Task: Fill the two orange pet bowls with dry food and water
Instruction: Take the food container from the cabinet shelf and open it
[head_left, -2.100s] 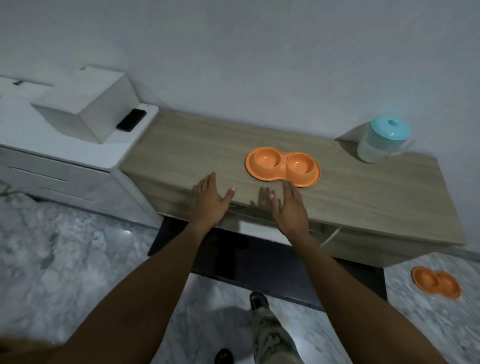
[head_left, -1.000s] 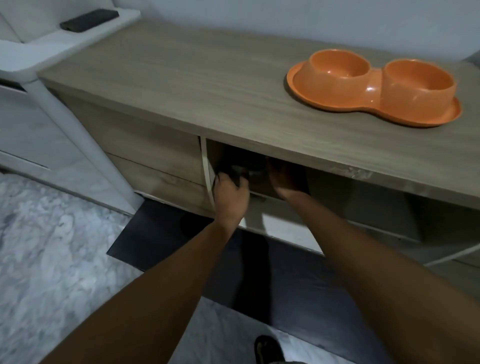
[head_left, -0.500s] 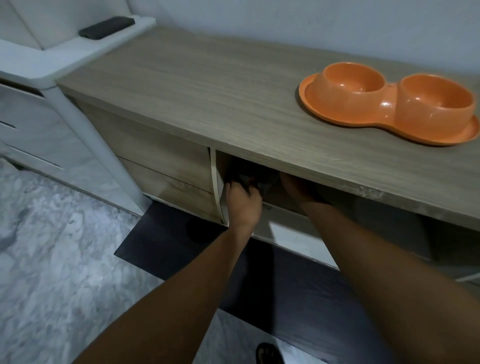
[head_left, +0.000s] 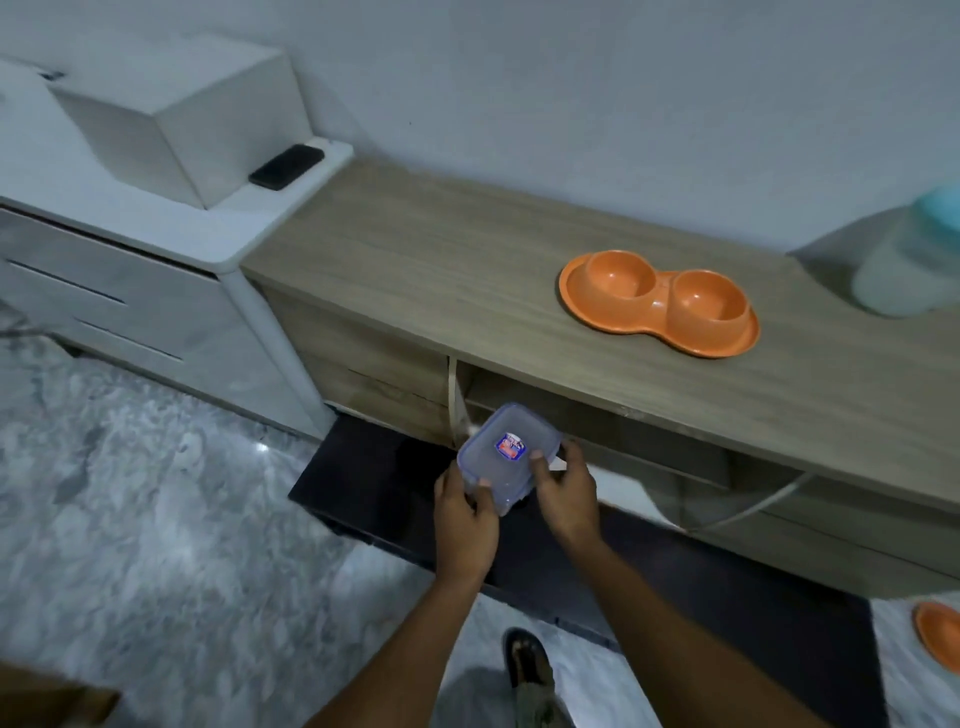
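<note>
We record both bare forearms rising from the lower edge to mid-frame; left hand (head_left: 465, 512) and right hand (head_left: 563, 493) grip one clear container (head_left: 506, 452), fingers (head_left: 571, 457) curled.

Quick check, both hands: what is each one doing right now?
Left hand: grips the near left side of the lidded plastic container.
Right hand: grips the container's right side, thumb on the lid.

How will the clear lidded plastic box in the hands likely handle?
Probably stiff: the clear rectangular lidded plastic box shows no bending between the left hand and right hand. Its smooth walls may be slippery. Weight unclear, since contents are not visible.
</note>
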